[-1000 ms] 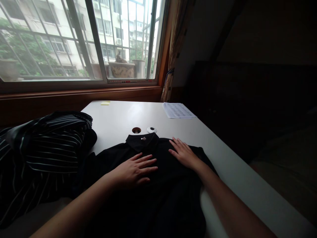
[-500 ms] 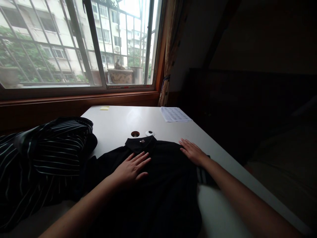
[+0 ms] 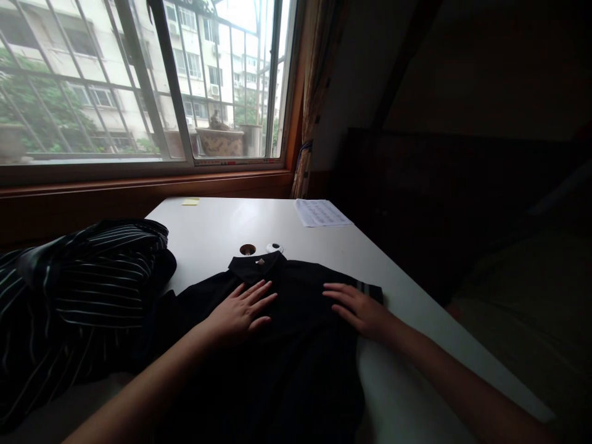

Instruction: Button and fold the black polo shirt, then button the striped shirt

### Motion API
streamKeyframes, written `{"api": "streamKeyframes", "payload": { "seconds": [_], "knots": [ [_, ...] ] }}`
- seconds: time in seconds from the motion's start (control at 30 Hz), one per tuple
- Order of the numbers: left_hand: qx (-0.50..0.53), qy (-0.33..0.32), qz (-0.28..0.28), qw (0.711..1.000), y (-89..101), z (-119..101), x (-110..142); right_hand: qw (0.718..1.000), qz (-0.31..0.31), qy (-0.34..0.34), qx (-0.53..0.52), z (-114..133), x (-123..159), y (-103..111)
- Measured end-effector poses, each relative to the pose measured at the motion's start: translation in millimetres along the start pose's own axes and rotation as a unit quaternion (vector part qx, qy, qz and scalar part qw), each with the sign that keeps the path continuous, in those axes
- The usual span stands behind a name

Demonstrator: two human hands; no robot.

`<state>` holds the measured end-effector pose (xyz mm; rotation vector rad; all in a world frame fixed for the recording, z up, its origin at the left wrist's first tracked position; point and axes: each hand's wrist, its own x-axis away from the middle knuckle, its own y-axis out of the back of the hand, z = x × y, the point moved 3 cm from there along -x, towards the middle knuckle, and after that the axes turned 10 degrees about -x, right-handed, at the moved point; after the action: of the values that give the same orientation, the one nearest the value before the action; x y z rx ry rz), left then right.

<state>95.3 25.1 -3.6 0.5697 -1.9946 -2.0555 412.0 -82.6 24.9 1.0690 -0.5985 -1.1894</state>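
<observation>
A dark collared shirt (image 3: 287,357) lies spread on the white table, its collar toward the window and a small pale label showing at the neck. Just below the collar, my left hand (image 3: 241,310) rests flat on the cloth with its fingers apart. My right hand (image 3: 358,308) lies on the shirt near the right sleeve, fingers stretched out. That sleeve carries pale stripes close to its cuff. Neither hand grips anything. The lower part of the shirt fades into shadow at the bottom of the view.
Black-and-white striped clothing (image 3: 106,290) is heaped on the left. Toward the back of the white table (image 3: 217,222) are a yellow note (image 3: 190,201), printed sheets (image 3: 322,213), a cable hole (image 3: 248,250) and its white cover (image 3: 274,248). A barred window stands behind.
My right hand has slid down and slightly inward from the shirt's shoulder, and the striped sleeve now lies more outspread. My left hand stays in nearly the same place. The view has shifted slightly.
</observation>
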Motion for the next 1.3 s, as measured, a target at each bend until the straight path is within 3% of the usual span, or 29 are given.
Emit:
{"api": "streamKeyframes", "payload": {
  "seconds": [0.1, 0.17, 0.37, 0.67, 1.0, 1.3],
  "knots": [
    [-0.001, -0.002, 0.003, 1.0, -0.6, 2, -3, 0.997, 0.062, 0.026, -0.029, 39, 4, -13],
    [-0.003, -0.008, 0.001, 1.0, -1.3, 5, -4, 0.998, 0.067, 0.004, -0.006, 43, 5, -20],
    [-0.004, -0.02, 0.028, 0.999, -4.6, 21, -15, 0.996, 0.05, -0.059, 0.051, 3, -1, -32],
    [-0.009, -0.003, 0.068, 0.998, -9.7, 57, -57, 0.995, 0.048, -0.056, 0.065, -48, -42, -32],
    [-0.02, 0.015, 0.076, 0.997, -15.3, 98, -95, 0.993, 0.066, -0.063, 0.071, -87, -91, -24],
    [-0.029, 0.012, 0.048, 0.998, -20.7, 127, -122, 0.994, 0.065, -0.08, 0.037, -116, -121, -19]
  ]
}}
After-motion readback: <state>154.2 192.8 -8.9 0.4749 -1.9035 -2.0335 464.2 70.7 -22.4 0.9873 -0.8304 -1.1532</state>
